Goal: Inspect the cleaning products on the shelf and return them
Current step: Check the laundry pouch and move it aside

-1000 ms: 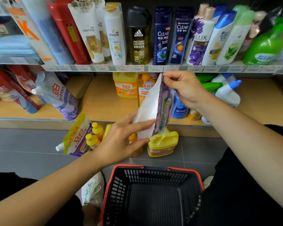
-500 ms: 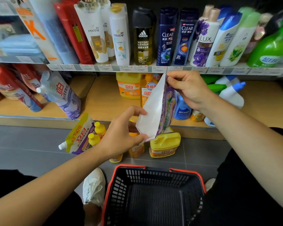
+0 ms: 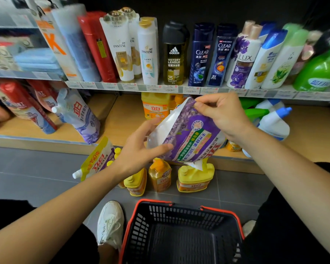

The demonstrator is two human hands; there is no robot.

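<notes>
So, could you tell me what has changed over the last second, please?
The purple refill pouch has been turned from edge-on, white back showing, to tilted with its printed front up. The right hand keeps its grip on the top corner; the left hand still holds the lower edge. Shelf bottles and basket are unchanged.

One wide-angle view is taken from the head, faced forward and down, at close range. Store shelves (image 3: 107, 85) are framed at 12 o'clock, a shopping basket (image 3: 160, 201) at 6 o'clock, and a purple refill pouch (image 3: 189, 138) is held nearest, centrally.
</notes>
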